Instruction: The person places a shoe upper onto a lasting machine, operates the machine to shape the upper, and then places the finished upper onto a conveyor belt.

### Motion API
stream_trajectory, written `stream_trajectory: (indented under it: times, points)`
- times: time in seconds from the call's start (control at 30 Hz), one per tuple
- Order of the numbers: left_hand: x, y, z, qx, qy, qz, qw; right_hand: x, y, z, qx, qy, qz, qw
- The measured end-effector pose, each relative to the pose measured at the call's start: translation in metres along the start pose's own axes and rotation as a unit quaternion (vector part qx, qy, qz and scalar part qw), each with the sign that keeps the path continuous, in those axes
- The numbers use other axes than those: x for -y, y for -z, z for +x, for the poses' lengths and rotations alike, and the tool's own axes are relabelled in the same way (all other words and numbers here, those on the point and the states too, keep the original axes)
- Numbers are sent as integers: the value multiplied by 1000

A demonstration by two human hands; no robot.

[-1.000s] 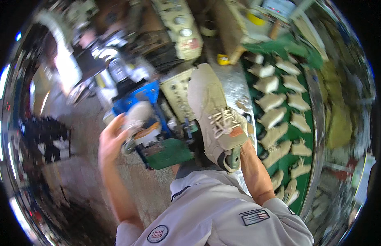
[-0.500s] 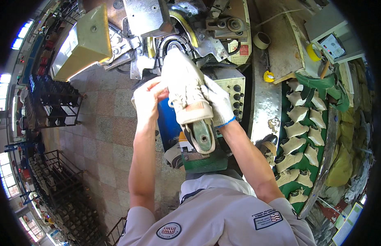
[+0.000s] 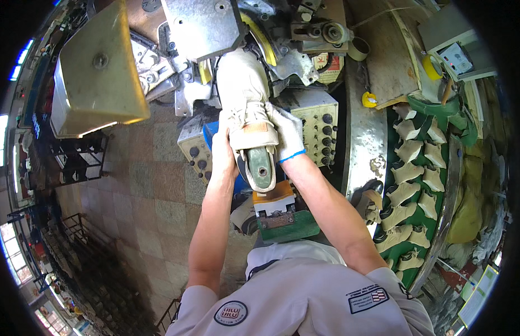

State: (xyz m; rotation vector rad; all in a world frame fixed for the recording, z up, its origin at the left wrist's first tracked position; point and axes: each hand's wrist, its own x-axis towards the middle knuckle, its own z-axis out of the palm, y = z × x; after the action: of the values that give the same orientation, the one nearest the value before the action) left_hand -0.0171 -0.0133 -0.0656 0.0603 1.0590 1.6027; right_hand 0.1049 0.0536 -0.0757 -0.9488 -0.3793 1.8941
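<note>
A cream lace-up shoe upper (image 3: 243, 84) sits over a green shoe last (image 3: 261, 168), its open heel end toward me. Its toe reaches in under the metal head of a machine (image 3: 201, 28), which hides the tip. My bare left hand (image 3: 222, 147) is closed against the shoe's left side, with the fingertips mostly out of sight. On the opposite side, my right hand (image 3: 287, 130), in a white glove with a blue cuff, grips the upper beside the laces.
Below the heel is an orange and white block (image 3: 274, 200) on a green support. Control boxes with black knobs (image 3: 327, 131) flank the shoe. At the right, a green conveyor (image 3: 414, 218) carries several cream uppers. A cream machine cover (image 3: 100, 61) juts out at left.
Both hands have pushed the shoe forward, its toe now farther under the machine head. My left hand has shifted from near the laces to lie along the shoe's side.
</note>
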Motion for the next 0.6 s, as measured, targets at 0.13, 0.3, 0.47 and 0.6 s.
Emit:
stream_trajectory:
  times: [0.13,0.3,0.47,0.6]
  points:
    - [14,15,14,35,-29,52,998,0,5,7,-2,5,-8,1000]
    - [21,21,16,75,-58,44,995,-1,8,13,-5,11,-38,999]
    - [53,24,21,-25,-8,35,999,4,54,6,-24,129,-153,979]
    - [167,207,17,153,124,599,776,42,125,-66,-32,109,-174,978]
